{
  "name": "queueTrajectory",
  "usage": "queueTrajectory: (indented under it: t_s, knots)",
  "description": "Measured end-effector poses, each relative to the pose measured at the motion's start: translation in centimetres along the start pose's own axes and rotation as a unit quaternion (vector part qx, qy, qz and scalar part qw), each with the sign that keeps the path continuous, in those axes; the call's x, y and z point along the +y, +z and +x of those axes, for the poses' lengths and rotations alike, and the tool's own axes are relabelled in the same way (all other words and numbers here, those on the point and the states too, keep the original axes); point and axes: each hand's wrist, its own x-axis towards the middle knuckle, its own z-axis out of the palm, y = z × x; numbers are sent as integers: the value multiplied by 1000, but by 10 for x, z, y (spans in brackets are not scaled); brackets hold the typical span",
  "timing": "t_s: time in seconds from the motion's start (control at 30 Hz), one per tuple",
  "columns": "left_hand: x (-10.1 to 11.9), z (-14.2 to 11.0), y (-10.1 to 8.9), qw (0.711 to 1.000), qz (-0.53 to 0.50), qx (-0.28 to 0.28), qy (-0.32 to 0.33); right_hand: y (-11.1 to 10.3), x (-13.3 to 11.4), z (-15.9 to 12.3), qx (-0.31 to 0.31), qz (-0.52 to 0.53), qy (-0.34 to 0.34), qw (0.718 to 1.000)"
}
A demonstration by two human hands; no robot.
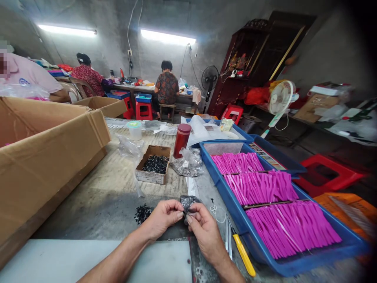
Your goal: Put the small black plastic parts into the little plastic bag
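A small plastic bag (187, 202) with dark contents is between my two hands, just above the table. My left hand (165, 217) is closed in a pinch at the bag's left edge. From the other side, the thumb and fingers of my right hand (205, 230) grip its gathered part. Fingers cover the spot where the two pinches meet. Beside my left hand lies a loose pile of small black pieces (143, 214). A yellow-handled screwdriver (244, 254) and a thin white loop of cord (217, 213) lie right of my right hand.
A blue tray (232, 215) with rows of magenta strips stands at right. A cardboard box (154, 179) of black pieces, a red canister (182, 140) and a clear bag (188, 164) sit ahead. A large carton (53, 153) borders the left. Other people work farther back.
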Motion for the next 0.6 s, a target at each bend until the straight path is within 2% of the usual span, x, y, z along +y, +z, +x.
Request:
queueTrajectory:
  t_s: [0.6]
  knots:
    - [-2,0,-5,992,111,-37,37,-4,-1,0,-30,-34,11,999]
